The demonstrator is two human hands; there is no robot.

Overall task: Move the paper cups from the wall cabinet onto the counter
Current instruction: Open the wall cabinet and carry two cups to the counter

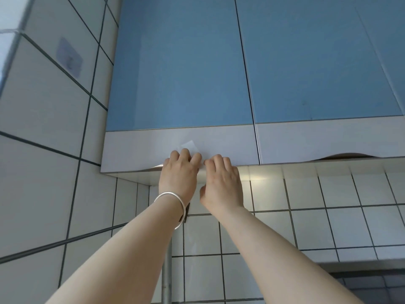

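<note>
The wall cabinet has two blue doors with a pale grey strip along the bottom. Its left door [182,84] is closed, and so is the right door [317,73]. My left hand [178,174], with a silver bangle on the wrist, hooks its fingers over the bottom edge of the left door at the curved handle notch. My right hand [221,183] grips the same edge just to the right of it. No paper cups are in view; the closed doors hide the cabinet's inside. The counter is out of view.
White tiled walls [306,205] run behind and to the left of the cabinet. A metal rail [65,240] crosses the left wall and a vertical metal pipe [167,275] rises below my hands. A clear adhesive hook pad [69,57] sticks to the left wall.
</note>
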